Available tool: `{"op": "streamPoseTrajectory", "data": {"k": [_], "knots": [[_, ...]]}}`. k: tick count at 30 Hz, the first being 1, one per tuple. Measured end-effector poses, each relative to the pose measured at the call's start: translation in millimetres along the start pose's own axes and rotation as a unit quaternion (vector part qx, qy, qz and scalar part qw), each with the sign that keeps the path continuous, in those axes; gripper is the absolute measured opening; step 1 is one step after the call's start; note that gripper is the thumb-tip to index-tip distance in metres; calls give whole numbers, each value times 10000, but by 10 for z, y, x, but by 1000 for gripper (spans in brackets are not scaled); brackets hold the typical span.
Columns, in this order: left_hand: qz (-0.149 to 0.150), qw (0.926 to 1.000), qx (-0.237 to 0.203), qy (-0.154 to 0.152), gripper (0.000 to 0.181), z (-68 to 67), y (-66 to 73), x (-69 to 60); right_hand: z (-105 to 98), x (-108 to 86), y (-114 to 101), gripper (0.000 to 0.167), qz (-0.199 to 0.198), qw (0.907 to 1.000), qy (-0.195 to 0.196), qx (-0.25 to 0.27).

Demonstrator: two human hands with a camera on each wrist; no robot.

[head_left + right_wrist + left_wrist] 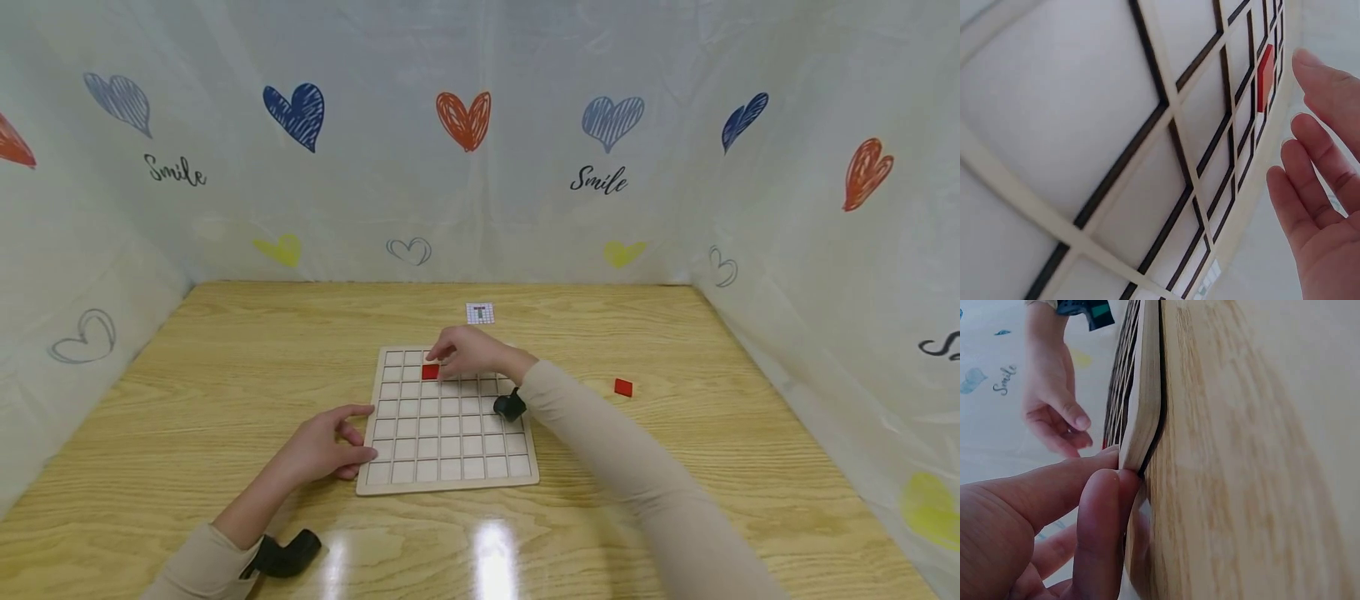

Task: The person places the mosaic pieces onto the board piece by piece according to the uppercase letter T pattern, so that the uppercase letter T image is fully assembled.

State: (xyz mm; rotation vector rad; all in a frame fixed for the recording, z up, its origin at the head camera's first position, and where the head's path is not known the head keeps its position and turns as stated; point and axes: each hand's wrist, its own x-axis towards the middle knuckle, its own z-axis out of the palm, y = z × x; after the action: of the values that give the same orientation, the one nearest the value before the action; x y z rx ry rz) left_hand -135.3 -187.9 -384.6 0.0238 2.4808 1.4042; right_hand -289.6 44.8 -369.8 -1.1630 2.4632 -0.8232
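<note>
A pale wooden grid board lies on the table with rows of square cells. One red square tile sits at the far left part of the grid, also visible in the right wrist view. My right hand hovers just right of that tile, thumb and fingers apart and nothing between them in the right wrist view. At the board's left edge is my left hand; its thumb and finger grip the rim, seen close in the left wrist view. A second red tile lies on the table to the right.
A small printed card with a grid and a T-shaped pattern lies behind the board. The wood-grain table is bounded by white sheeting with printed hearts at the back and sides. My right forearm crosses the board's right edge.
</note>
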Motion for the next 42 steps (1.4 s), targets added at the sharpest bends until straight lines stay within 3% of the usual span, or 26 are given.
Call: {"op": "streamPoseTrajectory", "data": {"k": [12, 21, 42], "knots": [[43, 10000, 34, -39, 66, 6, -2, 24, -106, -232, -43, 28, -502, 9981, -101, -334], [57, 9999, 78, -61, 66, 4, -9, 22, -132, -399, -77, 29, -404, 9987, -133, -275], [12, 9998, 202, -53, 67, -1, -13, 10, -261, -797, 88, 29, -363, 9987, 301, -197]]}}
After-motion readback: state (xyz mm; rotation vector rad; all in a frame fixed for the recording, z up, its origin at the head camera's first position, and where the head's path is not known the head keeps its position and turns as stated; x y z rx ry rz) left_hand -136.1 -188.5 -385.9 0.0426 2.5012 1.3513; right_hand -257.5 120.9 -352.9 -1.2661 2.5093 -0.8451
